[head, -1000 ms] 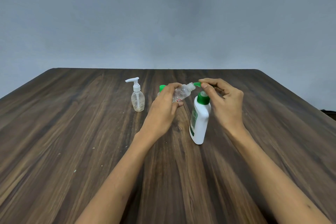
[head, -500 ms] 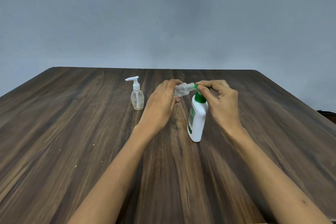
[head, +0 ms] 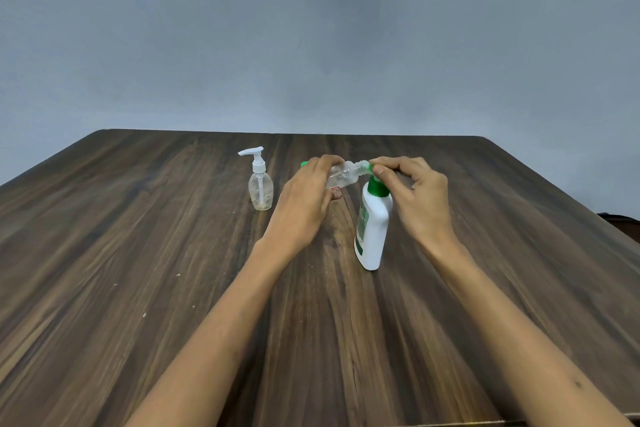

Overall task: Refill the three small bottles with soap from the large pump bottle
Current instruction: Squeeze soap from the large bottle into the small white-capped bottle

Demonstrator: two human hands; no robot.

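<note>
A dark wood-grain table (head: 138, 253) fills the lower two thirds of the frame, its far edge running across the middle, with a plain grey-blue wall (head: 311, 28) behind it. A few pale specks dot the wood at lower left.

Just above the centre of the frame, the left hand (head: 304, 201) is curled round a small clear bottle (head: 341, 175), holding it tilted on its side off the table with its neck pointing to the right. The right hand (head: 415, 198) pinches the green pump head (head: 370, 168) of the large white bottle (head: 372, 232) between thumb and forefinger, and the small bottle's mouth sits right at that pump's nozzle. The large bottle stands upright on the table directly below, between the two wrists.

The held bottle looks nearly empty, though blur and glare make its contents hard to read. To the left of centre a clear pump bottle (head: 260, 184) with a white dispenser stands upright, well apart from the hands, seemingly with only a thin residue inside. A bit of green cap (head: 304, 164) shows just behind the left hand's knuckles.
</note>
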